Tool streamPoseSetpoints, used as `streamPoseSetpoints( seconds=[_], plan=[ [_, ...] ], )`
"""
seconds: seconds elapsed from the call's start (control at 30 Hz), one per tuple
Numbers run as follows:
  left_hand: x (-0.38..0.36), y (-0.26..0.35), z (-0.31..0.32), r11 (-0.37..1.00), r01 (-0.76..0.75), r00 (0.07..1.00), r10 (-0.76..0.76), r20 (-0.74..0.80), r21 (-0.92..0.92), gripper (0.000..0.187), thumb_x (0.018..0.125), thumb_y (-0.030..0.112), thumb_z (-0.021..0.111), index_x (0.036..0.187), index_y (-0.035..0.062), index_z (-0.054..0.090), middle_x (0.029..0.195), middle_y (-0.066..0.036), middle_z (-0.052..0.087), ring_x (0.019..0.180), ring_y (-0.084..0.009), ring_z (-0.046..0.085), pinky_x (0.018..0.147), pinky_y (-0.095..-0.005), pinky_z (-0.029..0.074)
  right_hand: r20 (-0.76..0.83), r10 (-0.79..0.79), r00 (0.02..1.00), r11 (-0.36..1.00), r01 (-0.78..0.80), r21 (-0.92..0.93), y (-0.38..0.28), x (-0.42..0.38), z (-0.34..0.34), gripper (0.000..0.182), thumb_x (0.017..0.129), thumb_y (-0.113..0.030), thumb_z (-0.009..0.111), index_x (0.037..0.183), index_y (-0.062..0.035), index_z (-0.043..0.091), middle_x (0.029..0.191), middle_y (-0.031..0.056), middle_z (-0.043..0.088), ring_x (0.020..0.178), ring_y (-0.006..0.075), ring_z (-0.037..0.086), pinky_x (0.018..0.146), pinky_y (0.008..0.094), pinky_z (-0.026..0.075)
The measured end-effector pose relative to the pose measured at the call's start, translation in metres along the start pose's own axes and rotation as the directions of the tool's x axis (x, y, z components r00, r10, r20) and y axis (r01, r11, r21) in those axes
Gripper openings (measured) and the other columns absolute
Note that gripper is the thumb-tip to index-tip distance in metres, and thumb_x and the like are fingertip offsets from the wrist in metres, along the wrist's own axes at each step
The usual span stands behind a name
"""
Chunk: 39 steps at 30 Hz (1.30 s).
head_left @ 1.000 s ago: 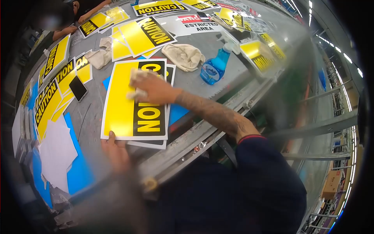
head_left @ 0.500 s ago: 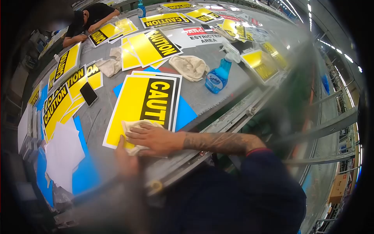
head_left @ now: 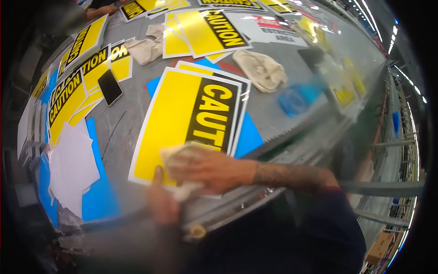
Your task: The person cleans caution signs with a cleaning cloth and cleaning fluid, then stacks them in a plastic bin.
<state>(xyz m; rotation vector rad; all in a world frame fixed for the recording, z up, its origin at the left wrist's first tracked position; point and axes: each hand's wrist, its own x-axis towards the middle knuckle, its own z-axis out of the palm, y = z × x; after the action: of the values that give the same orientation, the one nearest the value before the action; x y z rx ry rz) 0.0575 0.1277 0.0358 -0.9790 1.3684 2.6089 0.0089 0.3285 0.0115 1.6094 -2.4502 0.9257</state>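
Observation:
A yellow and black caution sign lies on top of other signs near the table's front edge. My right hand presses a cream cloth onto its lower part, with the fingers over the cloth and blurred. Part of the cloth sticks out below the palm. At the sign's lower left edge is my left hand, thumb up against the sign. Its other fingers are hidden or smeared.
A blue spray bottle and a crumpled cloth stand beyond the sign to the right. A phone, white sheets and more caution signs lie left. At the back, a person's arm shows.
My right hand and the cloth have slid a little across the sign, and the fingers look less spread. The view has shifted, so the bottle and far signs sit elsewhere in the picture.

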Motion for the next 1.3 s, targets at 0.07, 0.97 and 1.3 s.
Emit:
streamPoseSetpoints(
  seconds=[0.07,0.97,1.3],
  plan=[
    [-0.001,0.000,0.000,1.000,-0.004,1.000,0.004,0.002,-0.016,0.051,0.109,0.007,0.066,0.156,0.0006,0.051,0.153,-0.013,0.062,0.138,-0.0269,0.062,0.118,-0.0422,0.050,-0.108,0.272,0.956,0.958,-0.280,-0.062,0.051,0.002,-0.033,0.064,0.100,-0.044,0.074,0.149,-0.0065,0.057,0.156,0.0228,0.055,0.153,0.0405,0.046,0.127,0.0560,0.033],
    [0.018,-0.025,-0.012,0.971,-0.192,0.977,0.202,0.061,-0.141,0.051,0.108,0.001,0.065,0.157,0.0014,0.049,0.152,-0.015,0.062,0.142,-0.0311,0.060,0.121,-0.0457,0.049,-0.210,0.202,0.957,0.822,-0.282,-0.495,0.079,-0.043,-0.057,0.047,0.102,-0.027,0.072,0.144,-0.0084,0.063,0.154,0.0191,0.057,0.147,0.0421,0.051,0.123,0.0551,0.038],
    [0.022,-0.030,-0.017,0.966,-0.209,0.970,0.224,0.094,-0.151,0.049,0.108,0.000,0.065,0.155,0.0021,0.050,0.152,-0.014,0.062,0.140,-0.0300,0.061,0.120,-0.0452,0.049,-0.061,0.450,0.891,0.875,-0.454,-0.169,0.034,-0.049,-0.047,0.065,0.097,-0.017,0.073,0.157,-0.0026,0.053,0.166,0.0237,0.049,0.155,0.0404,0.046,0.133,0.0540,0.029]
  ],
)
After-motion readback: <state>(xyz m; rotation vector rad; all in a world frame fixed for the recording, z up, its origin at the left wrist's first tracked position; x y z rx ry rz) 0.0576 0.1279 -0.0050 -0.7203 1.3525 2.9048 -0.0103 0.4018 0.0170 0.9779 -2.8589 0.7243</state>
